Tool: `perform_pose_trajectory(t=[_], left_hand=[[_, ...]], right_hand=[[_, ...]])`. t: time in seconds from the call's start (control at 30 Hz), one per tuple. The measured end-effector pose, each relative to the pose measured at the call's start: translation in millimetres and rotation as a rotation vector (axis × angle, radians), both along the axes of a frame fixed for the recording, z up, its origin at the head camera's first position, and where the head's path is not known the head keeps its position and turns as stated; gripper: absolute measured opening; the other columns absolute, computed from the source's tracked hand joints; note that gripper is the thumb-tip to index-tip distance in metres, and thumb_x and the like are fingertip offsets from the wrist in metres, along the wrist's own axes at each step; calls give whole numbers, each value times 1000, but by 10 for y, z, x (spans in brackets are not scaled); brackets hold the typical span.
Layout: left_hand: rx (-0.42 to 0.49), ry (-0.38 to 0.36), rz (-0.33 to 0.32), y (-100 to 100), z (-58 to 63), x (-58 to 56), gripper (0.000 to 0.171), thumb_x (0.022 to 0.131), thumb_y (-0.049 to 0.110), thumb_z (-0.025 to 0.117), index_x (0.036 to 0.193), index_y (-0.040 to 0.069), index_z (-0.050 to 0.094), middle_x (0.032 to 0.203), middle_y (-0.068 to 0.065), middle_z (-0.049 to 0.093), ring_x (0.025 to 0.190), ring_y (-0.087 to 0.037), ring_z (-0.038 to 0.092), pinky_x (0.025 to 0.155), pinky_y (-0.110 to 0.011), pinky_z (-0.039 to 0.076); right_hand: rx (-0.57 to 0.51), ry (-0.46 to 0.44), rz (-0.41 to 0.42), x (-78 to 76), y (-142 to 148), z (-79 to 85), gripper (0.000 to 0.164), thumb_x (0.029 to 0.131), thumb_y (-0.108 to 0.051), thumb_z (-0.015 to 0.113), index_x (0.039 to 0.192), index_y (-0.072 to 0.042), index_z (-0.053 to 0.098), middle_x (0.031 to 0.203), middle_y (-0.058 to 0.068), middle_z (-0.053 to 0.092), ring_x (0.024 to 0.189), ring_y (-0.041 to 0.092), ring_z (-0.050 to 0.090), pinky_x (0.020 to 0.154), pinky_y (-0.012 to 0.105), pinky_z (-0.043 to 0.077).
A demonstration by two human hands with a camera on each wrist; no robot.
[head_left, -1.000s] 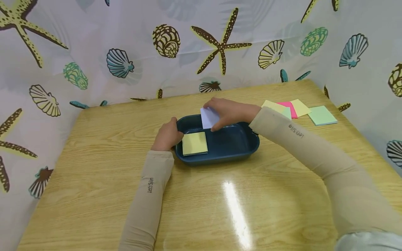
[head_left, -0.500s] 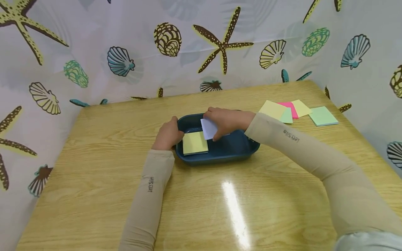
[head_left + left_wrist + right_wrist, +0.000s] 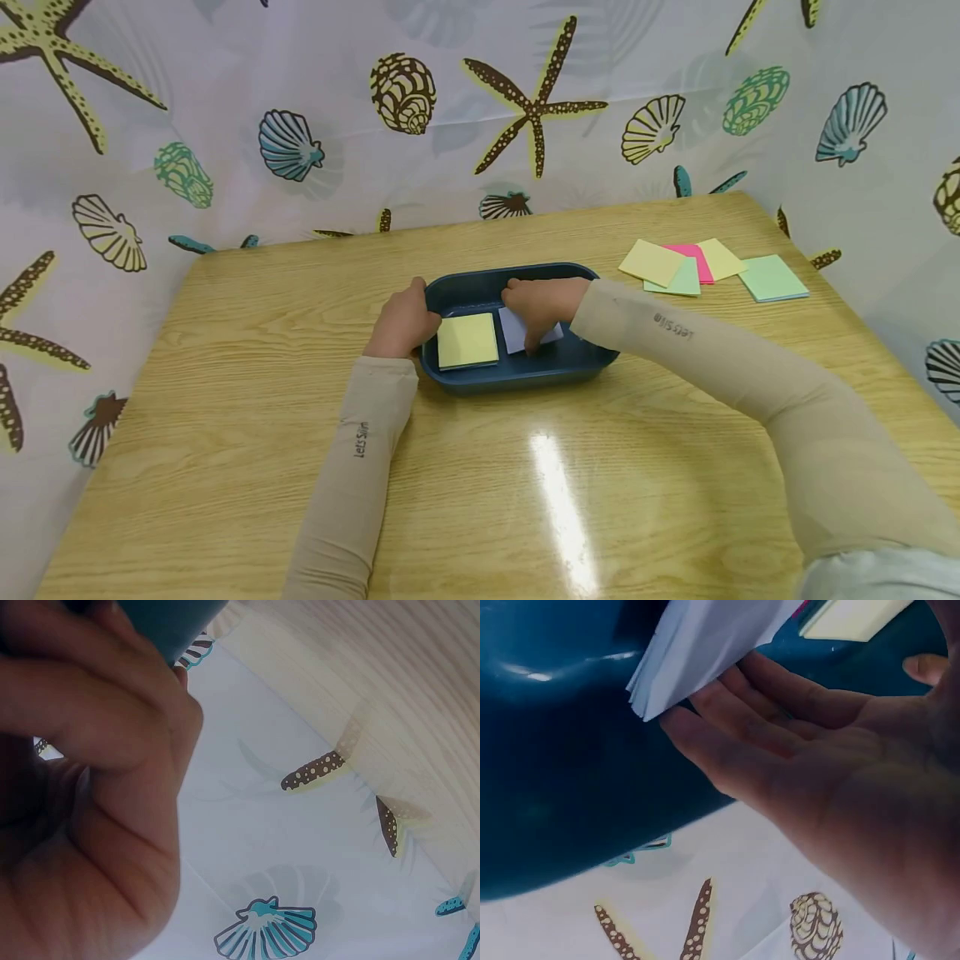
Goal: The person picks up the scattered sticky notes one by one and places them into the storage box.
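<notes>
A dark blue oblong tray [image 3: 517, 385] sits mid-table. My left hand [image 3: 400, 322] grips its left end, thumb over the rim; the left wrist view shows bent fingers [image 3: 142, 727] against the tray's wall. Inside, at the left, lies a pale yellow sticky note pad [image 3: 468, 340]. Just right of that pad, my right hand [image 3: 542, 307] holds a lavender sticky note pad [image 3: 514, 333] low in the tray. Seen from the right wrist, the lavender sheets [image 3: 712, 656] stand tilted with edges slightly fanned, fingertips along one side. The hand covers part of this pad in the head view.
At the table's back right lie loose notes: a yellow one [image 3: 651, 262], a green one [image 3: 678, 279], a pink one [image 3: 699, 265] and another yellow one [image 3: 722, 259]. Beside them is a green pad [image 3: 775, 278]. A patterned curtain [image 3: 337, 75] borders the table [image 3: 262, 358].
My right hand has lowered the lavender pad from above the tray's back rim down into the tray, toward me and slightly right. The left hand keeps its grip on the tray.
</notes>
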State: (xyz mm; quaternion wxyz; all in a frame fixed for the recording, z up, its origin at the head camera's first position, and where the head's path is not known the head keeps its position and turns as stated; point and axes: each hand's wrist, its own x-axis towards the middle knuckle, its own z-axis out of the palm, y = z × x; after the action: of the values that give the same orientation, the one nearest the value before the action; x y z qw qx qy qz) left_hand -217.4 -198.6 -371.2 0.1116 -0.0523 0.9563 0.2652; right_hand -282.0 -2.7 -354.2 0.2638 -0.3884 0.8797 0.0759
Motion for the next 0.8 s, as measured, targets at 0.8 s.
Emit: perform_pose_trajectory(t=[0.8], left_hand=[[30,-14,15,2,-5,-1,64,92,9,51,149,-1,24,131,-29,52,84,-34,62,54,-32,49]], right_hand=[[34,25,60,155,-117,-19,96,72,-34,85,143,6,35,135,21,43,118,28,49,100,37,42]])
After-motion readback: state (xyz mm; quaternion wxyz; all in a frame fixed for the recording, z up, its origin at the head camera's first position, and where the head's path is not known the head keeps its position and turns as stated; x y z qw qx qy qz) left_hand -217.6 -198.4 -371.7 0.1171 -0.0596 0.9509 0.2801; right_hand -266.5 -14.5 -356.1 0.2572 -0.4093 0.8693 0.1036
